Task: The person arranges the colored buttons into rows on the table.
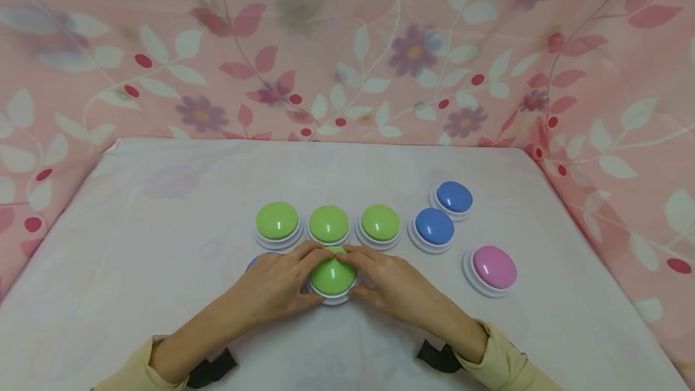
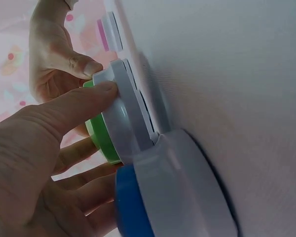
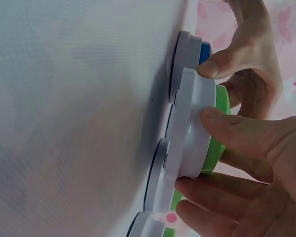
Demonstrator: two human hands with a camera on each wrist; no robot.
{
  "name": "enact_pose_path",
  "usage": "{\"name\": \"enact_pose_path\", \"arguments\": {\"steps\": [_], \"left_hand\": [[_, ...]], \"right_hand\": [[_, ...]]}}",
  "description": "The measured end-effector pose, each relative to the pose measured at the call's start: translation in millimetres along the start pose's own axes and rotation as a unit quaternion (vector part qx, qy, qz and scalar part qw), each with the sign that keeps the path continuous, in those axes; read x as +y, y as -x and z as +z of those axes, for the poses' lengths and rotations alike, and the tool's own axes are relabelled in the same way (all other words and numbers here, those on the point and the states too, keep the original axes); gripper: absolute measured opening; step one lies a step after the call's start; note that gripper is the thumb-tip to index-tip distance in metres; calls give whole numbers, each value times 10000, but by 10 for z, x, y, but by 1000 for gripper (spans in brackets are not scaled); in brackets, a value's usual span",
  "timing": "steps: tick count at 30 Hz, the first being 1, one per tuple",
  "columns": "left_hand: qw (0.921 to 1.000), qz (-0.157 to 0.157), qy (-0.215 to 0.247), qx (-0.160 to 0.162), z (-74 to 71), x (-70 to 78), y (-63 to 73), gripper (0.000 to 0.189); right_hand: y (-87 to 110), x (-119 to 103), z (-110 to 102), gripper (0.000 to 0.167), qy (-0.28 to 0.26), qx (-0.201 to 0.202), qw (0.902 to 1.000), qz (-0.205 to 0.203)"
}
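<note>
Both hands grip a green push button (image 1: 333,276) with a round white base, near the front middle of the table. My left hand (image 1: 282,279) holds its left side and my right hand (image 1: 388,279) its right side. In the left wrist view the left thumb (image 2: 89,103) presses on the white base wall. The right thumb (image 3: 232,128) does likewise in the right wrist view. A gap shows between the base and the cloth, so the button is lifted a little. A blue button (image 2: 133,202) sits by the left hand, mostly hidden by it in the head view.
Three green buttons (image 1: 277,220) stand in a row behind the held one. Two blue buttons (image 1: 434,226) stand to the right of that row, and a pink button (image 1: 495,267) is farther right. White cloth (image 1: 163,216) covers the table; a floral curtain (image 1: 336,47) hangs behind.
</note>
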State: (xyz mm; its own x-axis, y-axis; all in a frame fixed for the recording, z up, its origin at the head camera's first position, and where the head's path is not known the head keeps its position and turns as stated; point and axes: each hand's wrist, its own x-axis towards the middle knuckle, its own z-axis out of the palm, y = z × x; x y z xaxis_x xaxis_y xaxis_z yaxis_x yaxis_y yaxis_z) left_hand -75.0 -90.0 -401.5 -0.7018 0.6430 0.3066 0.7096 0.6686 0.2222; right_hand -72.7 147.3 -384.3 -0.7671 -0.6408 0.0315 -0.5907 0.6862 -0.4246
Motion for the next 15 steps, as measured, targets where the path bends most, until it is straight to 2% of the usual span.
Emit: {"name": "enact_pose_path", "arguments": {"steps": [8,15], "left_hand": [[9999,-3,132,101,32,-51,-18,65],[9999,36,129,54,59,-71,-19,66]], "right_hand": [[-29,42,22,58,-45,86,9999,46],[-32,54,40,58,-107,51,9999,53]]}}
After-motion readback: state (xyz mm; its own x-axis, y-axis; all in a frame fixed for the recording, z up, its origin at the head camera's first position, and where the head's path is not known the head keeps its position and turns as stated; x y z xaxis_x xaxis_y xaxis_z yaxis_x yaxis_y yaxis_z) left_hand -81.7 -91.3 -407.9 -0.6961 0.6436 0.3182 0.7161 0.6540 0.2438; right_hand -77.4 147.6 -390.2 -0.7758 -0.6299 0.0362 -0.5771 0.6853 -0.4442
